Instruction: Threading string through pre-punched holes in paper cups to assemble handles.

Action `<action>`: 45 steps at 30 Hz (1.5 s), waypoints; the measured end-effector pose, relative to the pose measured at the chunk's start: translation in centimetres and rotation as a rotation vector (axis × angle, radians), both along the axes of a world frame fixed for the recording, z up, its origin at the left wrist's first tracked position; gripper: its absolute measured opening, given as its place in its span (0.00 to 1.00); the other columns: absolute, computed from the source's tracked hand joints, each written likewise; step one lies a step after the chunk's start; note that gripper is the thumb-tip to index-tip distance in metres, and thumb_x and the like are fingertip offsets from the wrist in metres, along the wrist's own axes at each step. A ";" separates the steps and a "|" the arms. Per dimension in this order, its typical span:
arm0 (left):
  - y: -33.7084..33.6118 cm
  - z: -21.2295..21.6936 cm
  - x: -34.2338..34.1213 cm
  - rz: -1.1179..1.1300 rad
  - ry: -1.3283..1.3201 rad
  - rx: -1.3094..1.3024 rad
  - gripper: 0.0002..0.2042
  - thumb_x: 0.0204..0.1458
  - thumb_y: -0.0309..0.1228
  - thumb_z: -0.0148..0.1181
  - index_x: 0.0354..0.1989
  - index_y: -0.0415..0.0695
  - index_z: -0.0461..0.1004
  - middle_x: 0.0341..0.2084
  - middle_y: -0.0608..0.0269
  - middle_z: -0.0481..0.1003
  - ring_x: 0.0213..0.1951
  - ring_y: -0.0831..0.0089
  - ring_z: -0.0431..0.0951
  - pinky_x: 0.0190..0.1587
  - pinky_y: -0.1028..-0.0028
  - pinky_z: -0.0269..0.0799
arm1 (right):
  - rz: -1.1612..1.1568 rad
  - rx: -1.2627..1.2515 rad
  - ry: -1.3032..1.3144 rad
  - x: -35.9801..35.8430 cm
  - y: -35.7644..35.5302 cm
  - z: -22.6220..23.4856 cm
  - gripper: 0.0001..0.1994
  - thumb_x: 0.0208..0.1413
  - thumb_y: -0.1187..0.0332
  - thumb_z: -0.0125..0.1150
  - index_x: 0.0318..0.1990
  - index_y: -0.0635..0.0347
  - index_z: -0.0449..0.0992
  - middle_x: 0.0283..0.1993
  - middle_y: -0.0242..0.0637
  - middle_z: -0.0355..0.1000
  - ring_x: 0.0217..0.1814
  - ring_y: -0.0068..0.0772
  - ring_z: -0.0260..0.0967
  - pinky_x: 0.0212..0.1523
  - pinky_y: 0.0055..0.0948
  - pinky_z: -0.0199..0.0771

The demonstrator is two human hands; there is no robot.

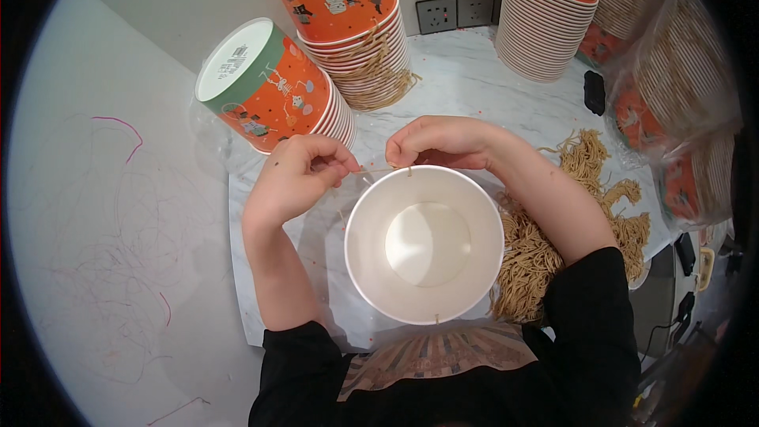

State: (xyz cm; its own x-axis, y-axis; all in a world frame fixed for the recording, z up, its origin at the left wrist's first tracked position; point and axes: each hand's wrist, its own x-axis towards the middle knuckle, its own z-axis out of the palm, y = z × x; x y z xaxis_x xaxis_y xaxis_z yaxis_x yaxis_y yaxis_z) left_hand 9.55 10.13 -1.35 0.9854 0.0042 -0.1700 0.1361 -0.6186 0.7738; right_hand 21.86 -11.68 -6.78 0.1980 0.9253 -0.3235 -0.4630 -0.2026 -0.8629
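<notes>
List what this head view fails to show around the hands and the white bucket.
- String end: pinched inside the left hand, hidden by its fingers.
- Right hand grip on the string: fingertips curl under at the bucket rim; too small.
- Bucket's outer wall: hidden, seen from above.
- Bagged stacks: cut off by the right edge.

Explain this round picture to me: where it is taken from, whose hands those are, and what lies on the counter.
The camera sits on a person's head and looks down, so the wide lens bends the edges. No machine here: both hands are the person's own. The left hand and right hand pinch a thin string at the rim of an open white bucket. On the marble counter lie a pile of strings at the right and stacks of orange buckets behind.
</notes>
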 end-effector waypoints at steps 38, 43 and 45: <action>1.9 3.0 -4.2 -0.068 -0.334 0.254 0.12 0.57 0.20 0.54 0.48 0.37 0.77 0.41 0.52 0.80 0.44 0.56 0.81 0.47 0.65 0.75 | 0.626 0.422 -0.815 3.0 -4.3 3.7 0.23 0.41 0.74 0.78 0.49 0.48 0.85 0.79 0.44 0.49 0.81 0.48 0.42 0.76 0.47 0.44; 2.0 5.3 -6.1 -0.205 -0.388 0.051 0.12 0.55 0.24 0.62 0.48 0.38 0.77 0.41 0.53 0.79 0.44 0.57 0.80 0.48 0.65 0.74 | 0.572 0.559 -0.935 1.8 -3.4 4.0 0.14 0.41 0.72 0.79 0.40 0.54 0.86 0.77 0.47 0.55 0.81 0.47 0.44 0.75 0.47 0.47; 3.0 6.2 -6.4 -0.556 -0.270 -0.007 0.20 0.50 0.30 0.71 0.50 0.36 0.77 0.47 0.53 0.79 0.50 0.59 0.79 0.53 0.66 0.73 | 0.444 0.495 -0.779 1.1 -3.4 4.7 0.11 0.43 0.70 0.79 0.37 0.56 0.86 0.74 0.51 0.59 0.78 0.48 0.51 0.73 0.44 0.52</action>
